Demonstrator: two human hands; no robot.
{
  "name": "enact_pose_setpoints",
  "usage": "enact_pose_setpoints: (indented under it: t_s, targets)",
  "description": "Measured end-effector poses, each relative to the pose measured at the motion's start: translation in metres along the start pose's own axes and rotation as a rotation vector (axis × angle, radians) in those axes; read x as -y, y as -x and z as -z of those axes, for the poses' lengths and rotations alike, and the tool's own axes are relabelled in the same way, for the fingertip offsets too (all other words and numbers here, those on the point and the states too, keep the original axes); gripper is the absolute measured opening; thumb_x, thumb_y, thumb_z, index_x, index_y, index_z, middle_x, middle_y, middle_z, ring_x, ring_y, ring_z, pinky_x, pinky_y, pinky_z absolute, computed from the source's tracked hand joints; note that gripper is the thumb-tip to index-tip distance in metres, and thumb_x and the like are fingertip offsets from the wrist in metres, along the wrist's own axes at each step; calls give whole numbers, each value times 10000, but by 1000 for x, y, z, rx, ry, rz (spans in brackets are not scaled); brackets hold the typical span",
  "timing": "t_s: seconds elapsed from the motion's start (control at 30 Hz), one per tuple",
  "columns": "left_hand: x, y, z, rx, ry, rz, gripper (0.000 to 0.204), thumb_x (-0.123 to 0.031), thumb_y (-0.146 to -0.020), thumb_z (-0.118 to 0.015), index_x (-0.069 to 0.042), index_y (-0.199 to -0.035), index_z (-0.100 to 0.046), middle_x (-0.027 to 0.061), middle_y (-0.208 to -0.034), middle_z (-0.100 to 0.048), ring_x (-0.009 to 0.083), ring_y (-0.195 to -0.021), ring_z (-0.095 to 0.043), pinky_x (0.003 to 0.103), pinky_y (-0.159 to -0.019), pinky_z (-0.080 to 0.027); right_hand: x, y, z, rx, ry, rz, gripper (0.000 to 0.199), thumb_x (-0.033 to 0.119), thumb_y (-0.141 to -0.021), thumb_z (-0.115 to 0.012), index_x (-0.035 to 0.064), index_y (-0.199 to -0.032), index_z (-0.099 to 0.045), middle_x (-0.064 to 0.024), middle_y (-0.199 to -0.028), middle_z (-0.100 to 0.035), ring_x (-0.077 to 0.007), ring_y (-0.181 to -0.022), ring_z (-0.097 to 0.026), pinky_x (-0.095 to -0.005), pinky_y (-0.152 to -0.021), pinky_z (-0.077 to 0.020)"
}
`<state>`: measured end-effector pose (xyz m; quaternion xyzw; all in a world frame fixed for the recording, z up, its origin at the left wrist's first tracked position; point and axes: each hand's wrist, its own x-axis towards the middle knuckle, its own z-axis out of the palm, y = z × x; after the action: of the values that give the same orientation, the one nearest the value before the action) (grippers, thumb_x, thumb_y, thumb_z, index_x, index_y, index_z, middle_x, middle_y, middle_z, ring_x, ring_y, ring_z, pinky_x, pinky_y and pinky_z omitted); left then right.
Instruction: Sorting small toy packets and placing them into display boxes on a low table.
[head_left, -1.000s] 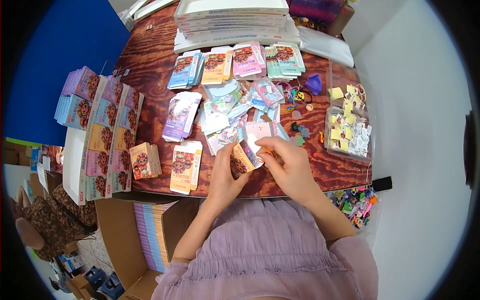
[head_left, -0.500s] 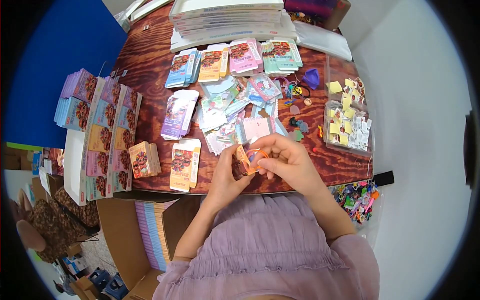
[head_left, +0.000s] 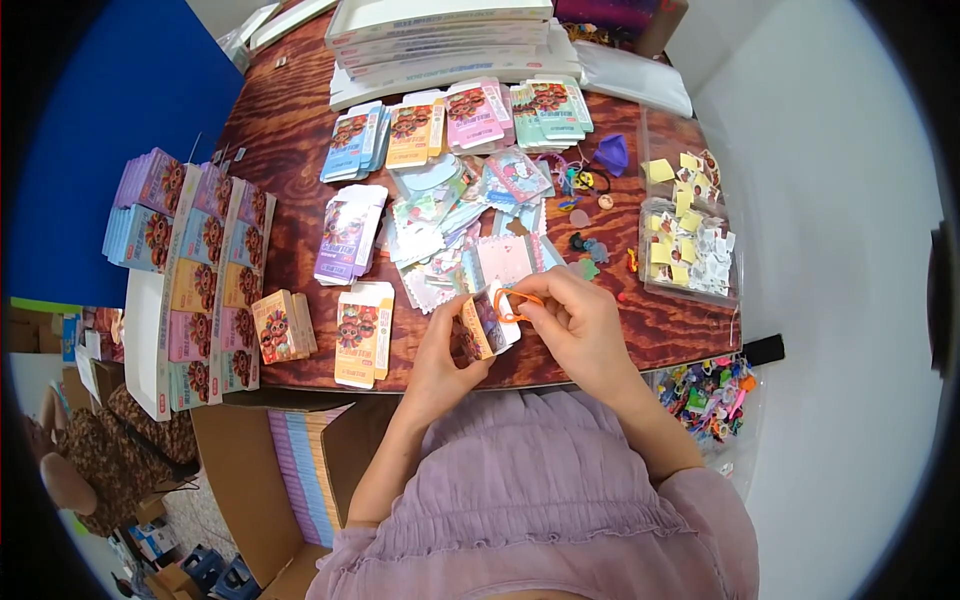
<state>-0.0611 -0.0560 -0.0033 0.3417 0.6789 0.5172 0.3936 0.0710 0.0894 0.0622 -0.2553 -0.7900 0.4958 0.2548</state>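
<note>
Near the table's front edge, my left hand (head_left: pixel 447 352) grips a small orange printed carton (head_left: pixel 477 328) by its sides. Its open end, with a white flap (head_left: pixel 510 333), faces right. My right hand (head_left: pixel 580 322) pinches an orange loop (head_left: pixel 526 295), perhaps a band or small trinket, right at that open end. How far the loop reaches into the carton I cannot tell. Just beyond my hands lies a loose pile of cards and clear packets (head_left: pixel 455 225). A flat orange carton (head_left: pixel 362 335) rests left of my left hand, beside a stack of filled-out orange cartons (head_left: pixel 283 327).
Stacks of flat blue (head_left: pixel 350 140), orange (head_left: pixel 412 132), pink (head_left: pixel 473 112) and green cartons (head_left: pixel 550 108) line the back. Display trays of cartons (head_left: pixel 205 290) stand left. Clear bins (head_left: pixel 690 250) hold small pieces at right. An open cardboard box (head_left: pixel 235 470) sits below the table.
My right hand has drawn slightly right of the carton, and the orange loop shows more clearly. The carton has turned so its white flap is visible. The whole view has shifted a little.
</note>
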Motion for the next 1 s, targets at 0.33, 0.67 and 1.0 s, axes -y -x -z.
enact_pose_setpoints:
  t_s: [0.33,0.67,1.0]
  targets:
    - [3,-5,-6,-42,-266,-109,732,46,-718,-708,-27,-1393,-434,122,-1262,-505,250,-1104,-564,331,-918,-499,-8,4,-10,95,567,377,179,153,-755,-726,30,-881,-692,-173,-1350,-531,-370,-1305,-432,-498,-1007,-379]
    - [0,-7,-16,-68,-140,-109,740,37,-735,-751,-12,-1394,-420,145,-1293,-491,260,-1179,-562,354,-996,-489,-10,6,-4,-134,363,254,128,96,-790,-725,16,-830,-634,-124,-1156,-608,-337,-1102,-539,-423,-897,-463]
    - [-1,-5,-18,-54,-129,-127,722,-34,-751,-785,-28,-1380,-432,168,-1290,-513,308,-1171,-554,385,-992,-461,-7,15,10,63,157,195,140,139,-850,-706,14,-912,-699,-144,-1275,-573,-333,-1216,-499,-449,-975,-423]
